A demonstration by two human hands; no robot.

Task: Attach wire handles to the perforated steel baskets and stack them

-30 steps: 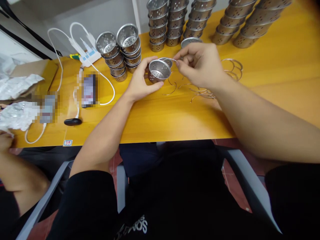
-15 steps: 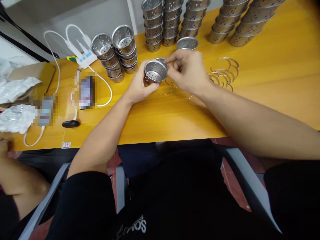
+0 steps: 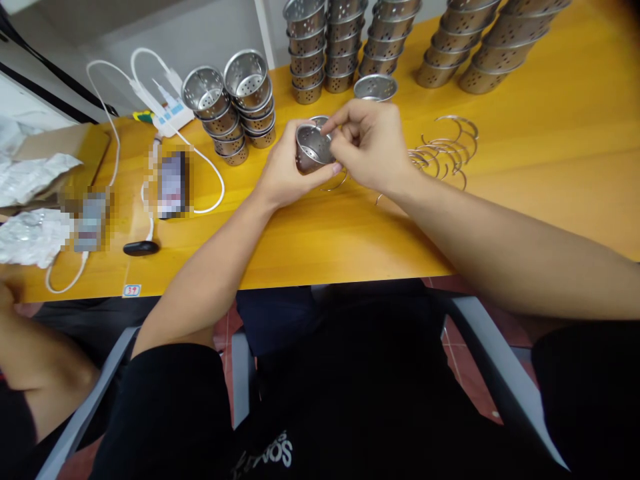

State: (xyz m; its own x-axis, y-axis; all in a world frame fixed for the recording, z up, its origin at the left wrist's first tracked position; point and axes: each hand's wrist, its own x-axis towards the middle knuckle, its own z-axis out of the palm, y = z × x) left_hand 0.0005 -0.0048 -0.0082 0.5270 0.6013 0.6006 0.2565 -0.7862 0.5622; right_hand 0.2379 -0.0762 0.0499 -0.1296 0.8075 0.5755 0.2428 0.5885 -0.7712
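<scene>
A small perforated metal cup [image 3: 311,148] is tilted in my left hand [image 3: 286,167], whose fingers and thumb wrap round its side. My right hand [image 3: 369,141] is pinched at the cup's right rim; whatever its fingertips hold is too small to make out. Part of another cup's rim shows just behind the held one. Behind my right hand stands a further metal cup [image 3: 376,87]. Several thin curved wires [image 3: 445,150] lie on the yellow table [image 3: 320,247] to the right of my right hand, and another lies below the cup.
Stacks of perforated cups [image 3: 257,110] stand behind my left hand, with more stacks [image 3: 340,50] along the back. On the left are a power strip [image 3: 173,117] with white cables, a phone [image 3: 173,185], a black object [image 3: 141,248] and plastic bags [image 3: 35,237]. Another person's arm [image 3: 40,347] is at lower left.
My left hand has moved slightly right and turned the cup, which now tilts more toward my right hand. My right fingertips have shifted a little left over its rim.
</scene>
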